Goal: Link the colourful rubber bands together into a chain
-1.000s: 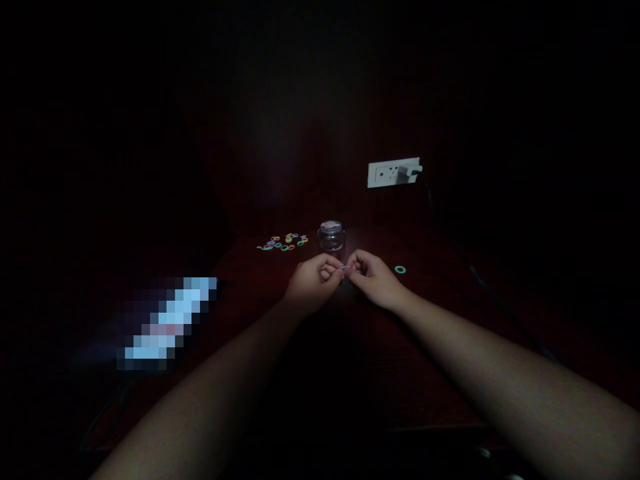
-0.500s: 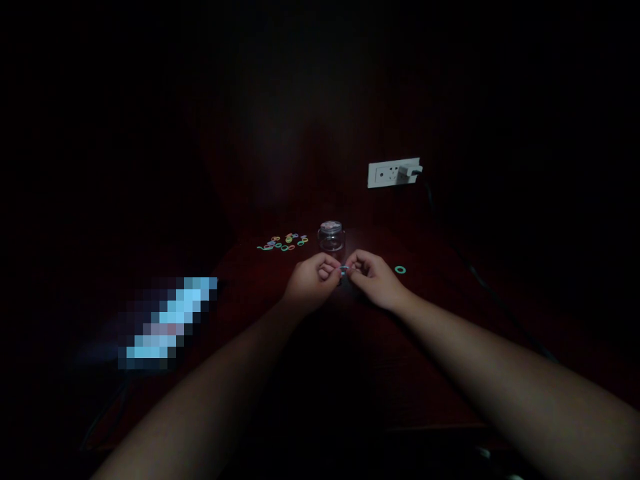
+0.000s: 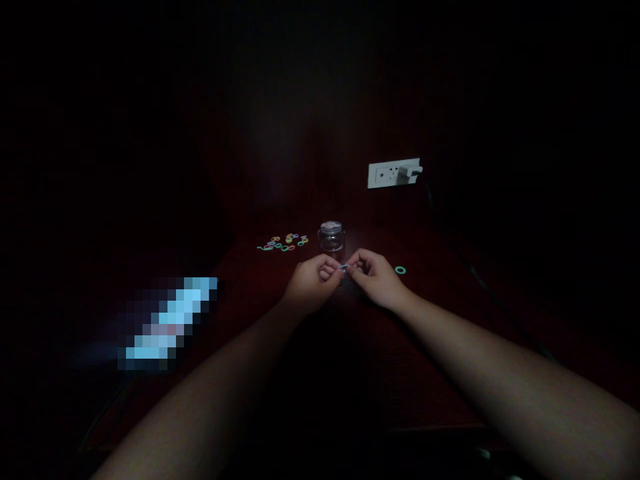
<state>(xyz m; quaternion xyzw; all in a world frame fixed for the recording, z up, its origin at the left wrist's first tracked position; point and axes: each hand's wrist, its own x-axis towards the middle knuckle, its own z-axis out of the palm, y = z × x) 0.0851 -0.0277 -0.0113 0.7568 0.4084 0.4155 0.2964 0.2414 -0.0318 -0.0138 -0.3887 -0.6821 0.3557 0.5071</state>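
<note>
The scene is very dark. My left hand (image 3: 313,282) and my right hand (image 3: 375,277) meet at the middle of a dark reddish table (image 3: 380,373), fingers curled. Between their fingertips they pinch a small pale blue ring (image 3: 344,268). Just behind the hands stands a small clear jar (image 3: 331,236) with a lid. A scatter of several small coloured rings (image 3: 285,242) lies to the jar's left. One green ring (image 3: 400,270) lies alone on the table right of my right hand.
A white wall socket (image 3: 394,173) with a plug in it sits behind the table, and a dark cable (image 3: 480,280) runs down from it along the right. A bright blurred bluish patch (image 3: 167,323) lies at the left.
Both hands have stayed together on the small ring, with only slight finger movement. Nothing else has moved.
</note>
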